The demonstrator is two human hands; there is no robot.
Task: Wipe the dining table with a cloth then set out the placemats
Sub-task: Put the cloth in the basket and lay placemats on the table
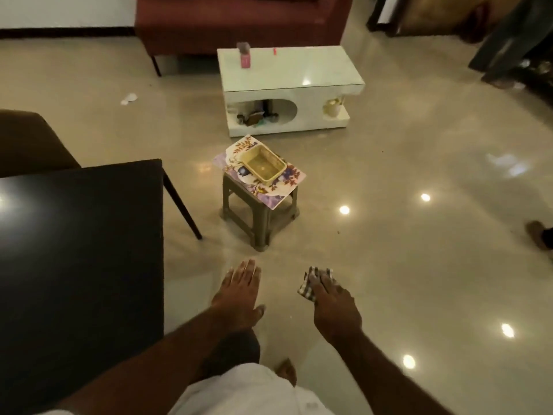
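Left hand (239, 292): lower centre of the frame, fingers straight and close together, palm down, holding nothing.

Right hand (332, 307): just right of the left hand and apart from it. It holds the checked cloth (309, 290). The fingers lie over the cloth, which shows beyond the fingertips and at their left side. I cannot see the thumb's grip.

Placemats (263, 190): floral, lying at mid-frame on a brown plastic stool (260, 217), well above both hands. They overhang the stool's top on the near and right sides. A yellow basket (264, 161) sits on them.

Counter (80, 235): dark and glossy, filling the lower left. Its right edge runs down the frame just left of the left hand; neither hand is over it. Its far corner sits left of the stool, with a slanted leg (182, 205) below it.

Open room: a strip of polished floor (419, 265) lies between the counter's edge and the stool, and a wide stretch fills the right half. A white coffee table (287, 67) stands above the stool, clear of it. Another person's foot (538, 235) shows at the right edge.
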